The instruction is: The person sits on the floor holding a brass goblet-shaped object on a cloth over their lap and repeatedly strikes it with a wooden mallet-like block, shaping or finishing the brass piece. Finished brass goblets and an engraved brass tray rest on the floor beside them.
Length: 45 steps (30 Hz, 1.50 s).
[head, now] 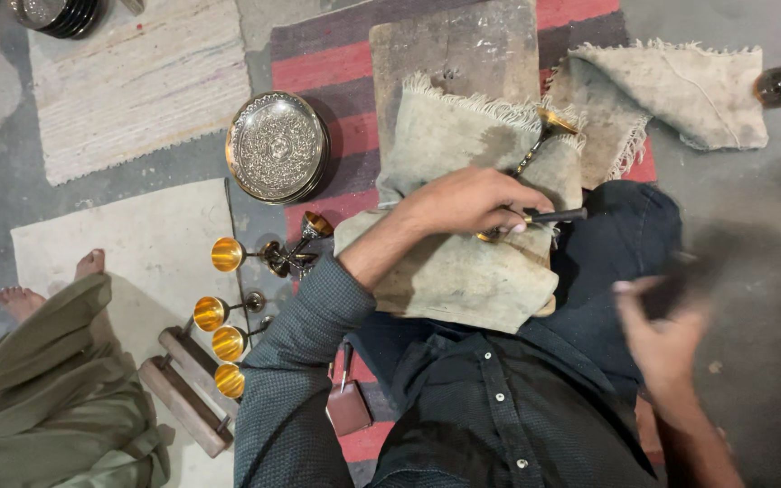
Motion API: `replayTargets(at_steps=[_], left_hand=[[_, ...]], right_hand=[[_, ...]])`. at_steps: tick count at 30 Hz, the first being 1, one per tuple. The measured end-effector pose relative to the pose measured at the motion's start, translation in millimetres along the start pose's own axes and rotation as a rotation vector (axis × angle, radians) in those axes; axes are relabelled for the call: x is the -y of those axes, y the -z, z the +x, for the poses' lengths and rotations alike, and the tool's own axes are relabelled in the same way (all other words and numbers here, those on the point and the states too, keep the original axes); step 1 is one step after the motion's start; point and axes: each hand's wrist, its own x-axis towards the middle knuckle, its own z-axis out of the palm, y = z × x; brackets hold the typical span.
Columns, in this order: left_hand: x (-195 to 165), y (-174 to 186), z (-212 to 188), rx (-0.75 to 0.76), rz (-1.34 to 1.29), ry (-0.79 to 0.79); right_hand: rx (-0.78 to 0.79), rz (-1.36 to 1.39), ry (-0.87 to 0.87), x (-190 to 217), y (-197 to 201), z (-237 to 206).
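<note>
My left hand (470, 201) is closed around a small brass goblet (546, 134) and a thin dark rod-like tool (553, 216), pressing them on a grey fringed cloth (463, 271) that covers a wooden block (458, 54). The goblet's stem and gold rim stick out past my fingers toward the upper right. My right hand (666, 330) is blurred at the right, raised over my dark-trousered knee, holding a dark object (675, 282) that I cannot make out.
Stacked engraved silver plates (277, 146) lie left of the block. Several gold-lined goblets (228, 303) lie on the floor beside a wooden tool (187, 389). Another person's bare feet (47, 285) and olive garment sit at left. A second fringed cloth (680, 86) lies at top right.
</note>
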Motion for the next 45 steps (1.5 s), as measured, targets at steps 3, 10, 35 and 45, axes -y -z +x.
replayTargets(at_steps=[3,10,35,45], left_hand=[[-2,-2,-4,-0.009,-0.057,0.053],[-12,-33,-35,-0.622,-0.237,0.279],[-22,-66,-34,-0.809,0.012,0.365],[-24,-64,-34,-0.805,-0.011,0.383]], right_hand=[[0.074,-0.214,-0.026,-4,6,8],[0.119,-0.011,0.129,6,17,29],[0.192,-0.292,0.474,129,62,131],[0.126,-0.478,0.693,122,47,133]])
